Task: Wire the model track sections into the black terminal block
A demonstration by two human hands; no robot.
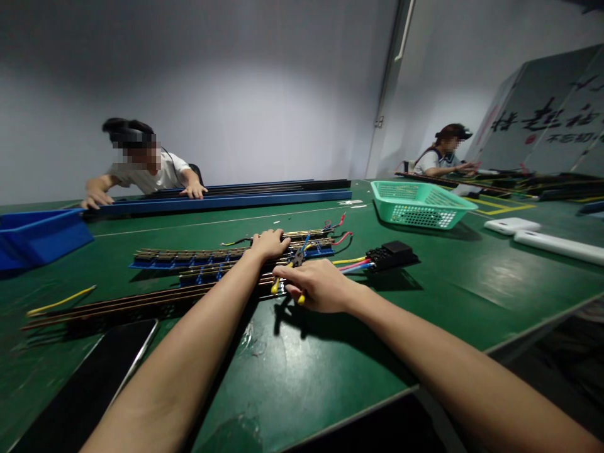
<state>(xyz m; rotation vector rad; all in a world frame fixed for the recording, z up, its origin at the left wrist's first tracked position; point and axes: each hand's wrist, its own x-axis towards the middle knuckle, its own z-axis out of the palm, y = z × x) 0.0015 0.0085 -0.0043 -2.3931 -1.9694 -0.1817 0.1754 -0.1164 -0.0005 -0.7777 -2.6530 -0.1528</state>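
Note:
My right hand (323,286) is closed around pliers (297,257) with yellow handles, jaws pointing away over the strips. My left hand (270,244) presses down on a blue strip (165,258) carrying copper-coloured rods, its fingertips partly hidden over the far side. More rod-bearing strips lie parallel there, including a longer dark strip (117,307) nearer me. Right of my hands, yellow, red and blue wires (353,264) run into a black connector block (394,254). A thin red wire (343,238) curls up from the strip ends.
A blue bin (47,239) stands at left, a green perforated basket (419,204) at back right. Near my left forearm lies a black flat panel (89,384). White devices (557,245) lie at right. Two co-workers sit across the table, one with hands on long blue rails (226,202).

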